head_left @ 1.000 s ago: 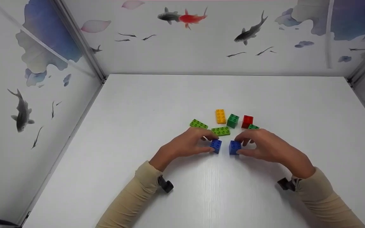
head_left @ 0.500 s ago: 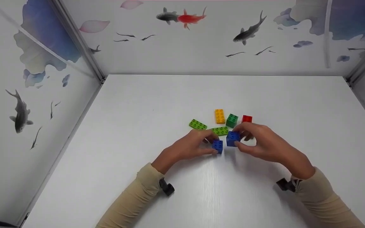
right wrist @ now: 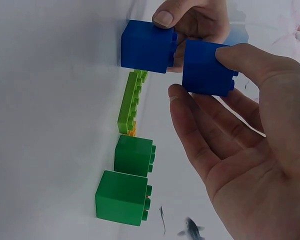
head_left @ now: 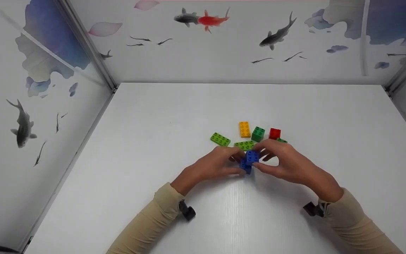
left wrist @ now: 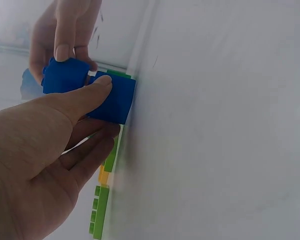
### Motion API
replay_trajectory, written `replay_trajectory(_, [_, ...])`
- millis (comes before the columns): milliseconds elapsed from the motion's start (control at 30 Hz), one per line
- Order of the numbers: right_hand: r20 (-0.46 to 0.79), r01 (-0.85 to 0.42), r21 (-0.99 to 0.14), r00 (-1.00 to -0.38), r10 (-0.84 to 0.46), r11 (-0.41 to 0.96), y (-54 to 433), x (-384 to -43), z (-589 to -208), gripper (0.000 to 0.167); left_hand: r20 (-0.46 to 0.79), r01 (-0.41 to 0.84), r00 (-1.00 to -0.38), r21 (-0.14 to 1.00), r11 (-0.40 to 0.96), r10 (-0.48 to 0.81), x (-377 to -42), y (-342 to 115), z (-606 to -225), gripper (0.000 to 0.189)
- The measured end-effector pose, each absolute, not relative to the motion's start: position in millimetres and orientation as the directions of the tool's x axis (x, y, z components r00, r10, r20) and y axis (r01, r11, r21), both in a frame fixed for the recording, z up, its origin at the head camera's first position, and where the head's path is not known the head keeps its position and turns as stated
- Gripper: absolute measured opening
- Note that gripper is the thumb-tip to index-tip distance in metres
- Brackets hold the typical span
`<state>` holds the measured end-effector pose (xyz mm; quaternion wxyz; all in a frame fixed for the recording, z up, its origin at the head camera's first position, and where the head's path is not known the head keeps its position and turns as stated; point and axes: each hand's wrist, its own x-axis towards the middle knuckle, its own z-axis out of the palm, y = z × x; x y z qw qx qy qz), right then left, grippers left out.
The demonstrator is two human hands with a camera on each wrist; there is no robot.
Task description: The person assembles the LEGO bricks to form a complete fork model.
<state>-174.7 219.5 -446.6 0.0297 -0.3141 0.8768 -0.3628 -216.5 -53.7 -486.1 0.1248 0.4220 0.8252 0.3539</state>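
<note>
My left hand pinches a blue toy building brick between thumb and fingers, down at the tabletop. In my right hand is a second blue brick, raised over the first and overlapping it in the head view. Both bricks have their studs facing up. From the right wrist, the upper brick appears with its underside near the studs of the lower brick, shifted somewhat to one side. A light green flat brick lies just beyond both hands.
Behind the hands lie another light green flat brick, a yellow flat brick, a dark green brick and a red brick. A second dark green brick is partly hidden by my right hand in the head view. Walls enclose the white table.
My right hand has lifted its blue brick off the table and carried it left, over the other one. My left hand has slid its brick slightly right.
</note>
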Motion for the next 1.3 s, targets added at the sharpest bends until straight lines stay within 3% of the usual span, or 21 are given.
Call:
replay_trajectory(367, [0.098, -0.482, -0.674, -0.809, -0.579, 0.56, 215.2, -173.1, -452.7, 0.042, 0.127, 0.619, -0.605, 0.696, 0.364, 0.786, -215.5, -53.3, -487.1, 0.036])
replay_trajectory(800, [0.206, -0.55, -0.601, -0.808, -0.553, 0.58, 208.0, -170.0, -455.9, 0.04, 0.141, 0.642, -0.594, 0.676, 0.362, 0.792, -215.6, -52.4, -486.0, 0.035])
replay_trajectory(1300, [0.2, -0.534, -0.591, -0.823, -0.531, 0.605, 203.2, -167.3, -456.4, 0.035, 0.12, 0.629, -0.602, 0.681, 0.376, 0.789, -215.9, -53.6, -486.4, 0.042])
